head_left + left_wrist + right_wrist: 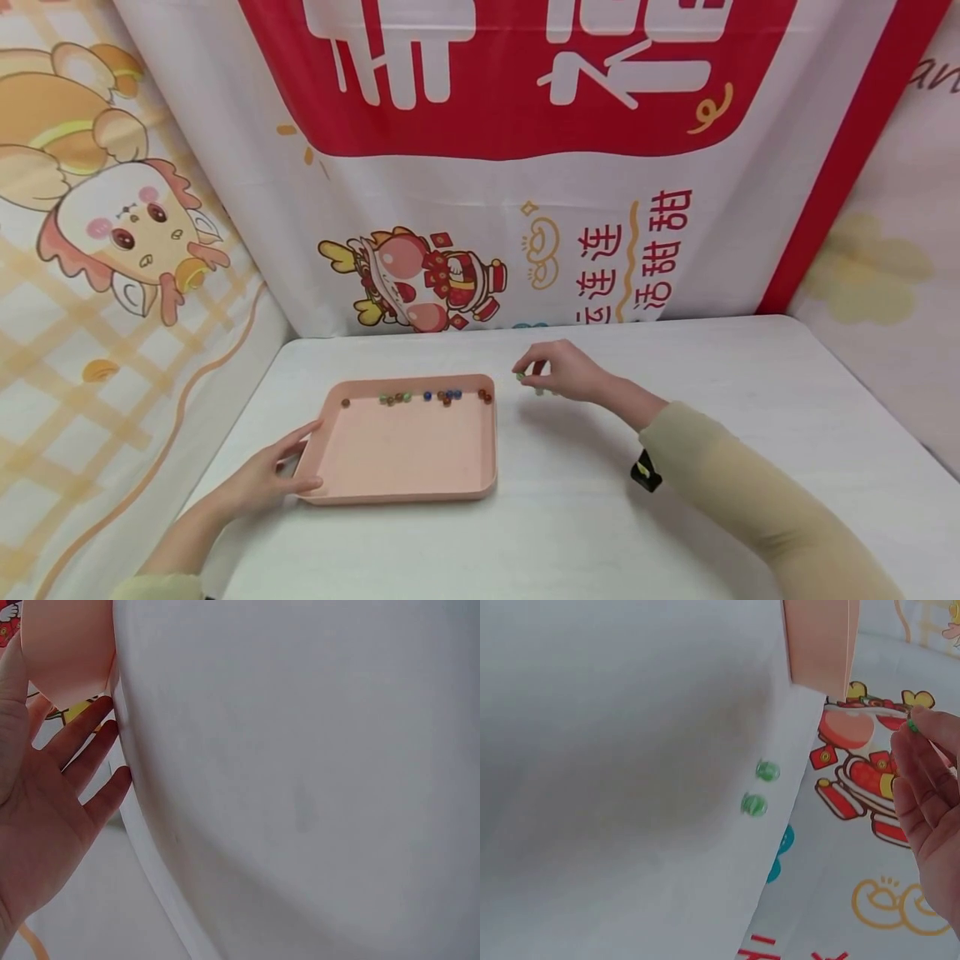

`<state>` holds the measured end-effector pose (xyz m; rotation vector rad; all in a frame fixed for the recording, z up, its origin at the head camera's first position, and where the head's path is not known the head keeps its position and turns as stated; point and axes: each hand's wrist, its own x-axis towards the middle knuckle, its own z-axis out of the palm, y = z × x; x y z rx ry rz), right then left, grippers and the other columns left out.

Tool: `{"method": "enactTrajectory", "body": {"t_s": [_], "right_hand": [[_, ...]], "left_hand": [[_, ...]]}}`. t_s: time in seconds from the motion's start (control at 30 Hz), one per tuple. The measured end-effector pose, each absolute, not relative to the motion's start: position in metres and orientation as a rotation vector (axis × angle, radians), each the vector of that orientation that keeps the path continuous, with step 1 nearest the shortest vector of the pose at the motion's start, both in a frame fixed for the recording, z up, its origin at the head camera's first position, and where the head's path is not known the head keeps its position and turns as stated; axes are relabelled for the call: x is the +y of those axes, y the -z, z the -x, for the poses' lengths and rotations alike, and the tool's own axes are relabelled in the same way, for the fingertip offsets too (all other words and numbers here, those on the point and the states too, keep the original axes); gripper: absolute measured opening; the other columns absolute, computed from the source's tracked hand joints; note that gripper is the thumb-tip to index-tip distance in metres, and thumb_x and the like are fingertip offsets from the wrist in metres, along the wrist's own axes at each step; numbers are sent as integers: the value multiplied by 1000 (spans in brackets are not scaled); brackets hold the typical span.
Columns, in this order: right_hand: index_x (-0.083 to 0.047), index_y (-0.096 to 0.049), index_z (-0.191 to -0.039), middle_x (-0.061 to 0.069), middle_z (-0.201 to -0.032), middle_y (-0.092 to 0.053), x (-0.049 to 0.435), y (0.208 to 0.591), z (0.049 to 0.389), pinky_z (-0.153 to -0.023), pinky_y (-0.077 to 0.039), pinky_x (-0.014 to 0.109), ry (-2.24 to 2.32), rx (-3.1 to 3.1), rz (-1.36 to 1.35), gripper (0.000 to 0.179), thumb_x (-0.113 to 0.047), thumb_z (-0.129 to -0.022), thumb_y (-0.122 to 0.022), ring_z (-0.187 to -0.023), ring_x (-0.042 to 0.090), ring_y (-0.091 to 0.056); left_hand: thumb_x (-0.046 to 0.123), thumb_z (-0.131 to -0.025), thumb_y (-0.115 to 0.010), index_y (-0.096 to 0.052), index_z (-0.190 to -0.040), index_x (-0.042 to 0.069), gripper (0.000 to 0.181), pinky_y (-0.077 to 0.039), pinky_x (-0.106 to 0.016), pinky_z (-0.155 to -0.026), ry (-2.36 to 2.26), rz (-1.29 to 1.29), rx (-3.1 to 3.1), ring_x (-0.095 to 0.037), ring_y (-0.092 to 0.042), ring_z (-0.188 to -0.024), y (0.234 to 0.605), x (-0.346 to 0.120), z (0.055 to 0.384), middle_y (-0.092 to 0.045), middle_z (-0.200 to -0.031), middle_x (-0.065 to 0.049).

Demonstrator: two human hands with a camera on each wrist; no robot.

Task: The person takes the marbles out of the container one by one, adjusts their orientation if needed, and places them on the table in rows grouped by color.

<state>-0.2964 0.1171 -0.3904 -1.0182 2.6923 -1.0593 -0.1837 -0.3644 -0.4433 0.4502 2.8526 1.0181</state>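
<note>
My right hand [566, 371] is raised over the table, right of the tray. Thumb and forefinger pinch a small green marble [912, 725]. Two green glass marbles [767, 771] lie on the table below it, near the far edge. At the left end of the pink tray [405, 450], my left hand [258, 479] rests with its thumb and forefinger against the rim. Its other fingers are spread and fairly straight in the left wrist view. Several brown, blue and green marbles [427, 396] lie along the tray's far side.
The white table [600, 517] meets a printed cloth backdrop [465, 183] at its far edge. A patterned cloth [90, 400] hangs on the left. A black strap piece [645, 472] hangs below the right sleeve.
</note>
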Motion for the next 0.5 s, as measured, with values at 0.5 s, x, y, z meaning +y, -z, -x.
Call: {"method": "enactTrajectory", "body": {"t_s": [0.5], "right_hand": [[-7,-74,-108,-2,-97,-69,176,413,303,-69,-48,30,1033,2802,905,21,-9,-87,-74,-81,13,-58]], "left_hand": [[34,-77,-82,-33,-151,8,92,-33,-58,-100,-1005,-417,2844,-45,-47,-125,440,-363,183,-38,-149,-20]]}}
